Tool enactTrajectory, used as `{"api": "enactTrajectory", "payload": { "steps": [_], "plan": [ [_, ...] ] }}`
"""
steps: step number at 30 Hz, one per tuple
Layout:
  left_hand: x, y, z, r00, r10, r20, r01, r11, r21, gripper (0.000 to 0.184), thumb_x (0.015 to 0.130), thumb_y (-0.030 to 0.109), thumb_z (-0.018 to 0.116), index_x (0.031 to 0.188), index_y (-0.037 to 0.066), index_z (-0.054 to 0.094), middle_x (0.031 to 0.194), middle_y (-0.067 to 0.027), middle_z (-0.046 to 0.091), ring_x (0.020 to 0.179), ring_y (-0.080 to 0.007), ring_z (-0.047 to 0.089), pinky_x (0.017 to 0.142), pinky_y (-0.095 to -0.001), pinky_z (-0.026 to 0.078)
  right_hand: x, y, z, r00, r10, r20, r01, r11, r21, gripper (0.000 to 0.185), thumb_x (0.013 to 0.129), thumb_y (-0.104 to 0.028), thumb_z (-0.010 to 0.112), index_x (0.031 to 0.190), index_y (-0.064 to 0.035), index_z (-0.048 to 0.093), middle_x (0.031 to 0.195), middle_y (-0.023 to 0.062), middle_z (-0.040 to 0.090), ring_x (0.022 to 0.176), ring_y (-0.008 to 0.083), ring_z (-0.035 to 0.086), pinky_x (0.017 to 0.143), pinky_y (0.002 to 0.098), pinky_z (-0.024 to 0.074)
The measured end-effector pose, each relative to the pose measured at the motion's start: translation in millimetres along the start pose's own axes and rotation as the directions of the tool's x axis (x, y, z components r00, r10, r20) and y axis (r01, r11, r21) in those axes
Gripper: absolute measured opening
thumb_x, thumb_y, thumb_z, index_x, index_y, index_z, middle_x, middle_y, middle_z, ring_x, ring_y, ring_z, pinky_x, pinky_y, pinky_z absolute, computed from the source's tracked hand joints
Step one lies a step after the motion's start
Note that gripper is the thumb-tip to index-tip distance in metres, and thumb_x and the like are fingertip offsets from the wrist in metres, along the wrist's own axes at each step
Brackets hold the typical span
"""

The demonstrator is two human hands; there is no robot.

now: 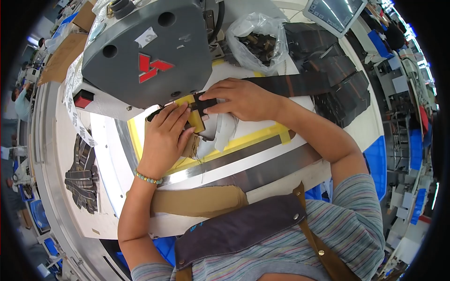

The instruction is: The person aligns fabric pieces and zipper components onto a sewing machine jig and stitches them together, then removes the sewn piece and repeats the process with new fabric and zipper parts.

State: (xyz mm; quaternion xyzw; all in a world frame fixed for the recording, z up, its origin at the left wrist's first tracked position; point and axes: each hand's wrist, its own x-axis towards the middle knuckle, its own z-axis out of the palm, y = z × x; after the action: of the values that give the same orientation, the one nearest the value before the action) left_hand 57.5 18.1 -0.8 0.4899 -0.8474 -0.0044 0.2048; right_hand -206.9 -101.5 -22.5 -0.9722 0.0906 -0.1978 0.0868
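Under the grey machine head [150, 51], a yellow plate [196, 121] lies on the white work surface, with black strap pieces around it. My left hand [168, 131] rests on the plate's left part, its fingers stretched out side by side. From the right, my right hand [243, 100] has its fingers bent over the dark strap [286, 85] at the plate's right edge, pressing or gripping its end. This strap runs off to the right beneath the hand. Crumpled whitish material [222, 131] sits just below the fingers.
A clear plastic bag of small metal parts [260, 44] stands behind my right hand. Dark folded straps [340, 79] are piled at the right, more straps [82, 180] at the left. A screen [335, 14] is at the upper right. A brown pad [199, 201] lines the front edge.
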Motion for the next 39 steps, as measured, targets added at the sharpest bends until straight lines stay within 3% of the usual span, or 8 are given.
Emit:
{"api": "enactTrajectory", "payload": {
  "steps": [3, 6, 18, 24, 27, 30, 39],
  "plan": [
    [4, 0, -4, 0.999, 0.035, -0.002, -0.035, 0.999, 0.027, 0.042, 0.089, 0.018, 0.077, 0.125, -0.001, 0.071, 0.133, -0.0118, 0.069, 0.125, -0.0321, 0.062, 0.101, -0.0426, 0.052, 0, 1, 0, 1.0, 0.0, -0.002, 0.0, 1.0, -0.007, 0.04, 0.085, -0.007, 0.071, 0.122, -0.0222, 0.078, 0.142, 0.0038, 0.064, 0.129, 0.0255, 0.059, 0.11, 0.0418, 0.0489],
    [6, 1, -6, 0.999, 0.009, 0.048, -0.009, 1.0, -0.015, 0.044, 0.087, 0.012, 0.078, 0.128, -0.002, 0.068, 0.137, -0.013, 0.067, 0.126, -0.0346, 0.062, 0.107, -0.0435, 0.051, 0, 2, 1, 1.0, -0.004, -0.001, 0.004, 1.0, 0.015, 0.04, 0.086, -0.008, 0.071, 0.122, -0.0219, 0.077, 0.142, 0.0037, 0.064, 0.129, 0.0255, 0.059, 0.109, 0.0415, 0.0491],
    [10, -4, -3, 0.998, 0.016, 0.061, -0.019, 0.998, 0.054, 0.046, 0.09, 0.014, 0.076, 0.132, -0.002, 0.065, 0.139, -0.0141, 0.065, 0.123, -0.0338, 0.063, 0.106, -0.043, 0.051, 4, 10, 1, 0.999, -0.021, -0.037, 0.02, 1.0, -0.024, 0.038, 0.087, -0.009, 0.07, 0.122, -0.0224, 0.077, 0.14, 0.0037, 0.065, 0.128, 0.0252, 0.06, 0.109, 0.0405, 0.0498],
    [14, -9, -2, 0.996, -0.015, 0.092, 0.009, 0.998, 0.065, 0.044, 0.093, 0.017, 0.074, 0.132, -0.001, 0.065, 0.137, -0.0141, 0.066, 0.12, -0.0333, 0.063, 0.1, -0.0425, 0.051, 7, 20, 5, 0.998, -0.038, -0.054, 0.034, 0.997, -0.076, 0.034, 0.089, -0.011, 0.068, 0.121, -0.0211, 0.077, 0.139, 0.0038, 0.066, 0.128, 0.0245, 0.06, 0.108, 0.0396, 0.0504],
    [17, -14, 2, 0.998, -0.035, 0.05, 0.029, 0.994, 0.109, 0.04, 0.095, 0.017, 0.073, 0.13, -0.001, 0.066, 0.131, -0.0154, 0.069, 0.109, -0.0348, 0.066, 0.094, -0.0432, 0.052, 12, 26, 3, 0.998, -0.031, -0.046, 0.026, 0.994, -0.103, 0.034, 0.09, -0.012, 0.067, 0.121, -0.0209, 0.077, 0.138, 0.0038, 0.067, 0.127, 0.0247, 0.061, 0.108, 0.0392, 0.0502],
    [24, -19, 0, 0.99, -0.093, 0.106, 0.085, 0.993, 0.076, 0.037, 0.095, 0.017, 0.072, 0.127, -0.001, 0.067, 0.12, -0.0166, 0.072, 0.097, -0.0385, 0.067, 0.09, -0.0449, 0.052, 17, 34, 0, 0.999, -0.022, -0.039, 0.017, 0.992, -0.127, 0.033, 0.09, -0.013, 0.067, 0.12, -0.0206, 0.077, 0.138, 0.0038, 0.067, 0.126, 0.0248, 0.061, 0.109, 0.0392, 0.0496],
    [21, -26, 7, 0.994, -0.112, -0.004, 0.112, 0.991, 0.076, 0.036, 0.098, 0.022, 0.071, 0.125, -0.001, 0.069, 0.106, -0.02, 0.075, 0.089, -0.0409, 0.068, 0.086, -0.0478, 0.051, 16, 36, 6, 0.989, -0.043, -0.141, 0.012, 0.977, -0.211, 0.035, 0.094, -0.015, 0.064, 0.127, -0.0147, 0.073, 0.134, 0.0035, 0.068, 0.128, 0.0254, 0.059, 0.113, 0.0394, 0.0466]
  ]
}}
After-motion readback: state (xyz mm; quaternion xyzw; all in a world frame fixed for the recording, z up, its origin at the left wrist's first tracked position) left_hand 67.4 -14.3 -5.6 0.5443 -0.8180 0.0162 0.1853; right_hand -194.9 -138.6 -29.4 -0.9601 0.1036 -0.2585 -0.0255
